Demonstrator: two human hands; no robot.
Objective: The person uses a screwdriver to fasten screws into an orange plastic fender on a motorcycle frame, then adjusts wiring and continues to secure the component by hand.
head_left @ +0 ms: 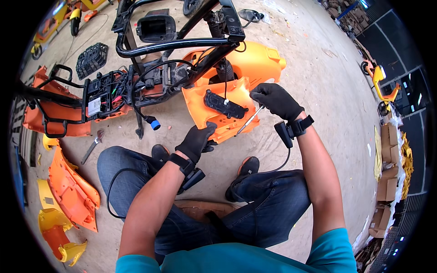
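An orange plastic body panel [195, 105] stands tilted in front of me, by the scooter's black frame [159, 44]. On its inner face sits a black oblong lamp-like unit [225, 104], with a thin cable running up from a white plug. My left hand [196, 142], in a black glove, grips the panel's lower left edge between thumb and fingers. My right hand [278, 101], also gloved, is closed at the panel's right edge around a slim screwdriver [250, 120]. Its metal shaft slants down and left across the panel's corner; the handle is hidden in the glove.
The scooter's opened floor section with wiring [109, 95] lies left. A loose cable with a blue-ended connector [154, 123] hangs nearby. An adjustable wrench [92, 146], orange panels [73, 189] and a black crate-like part [92, 60] lie on the floor. Cardboard boxes [388, 184] line the right.
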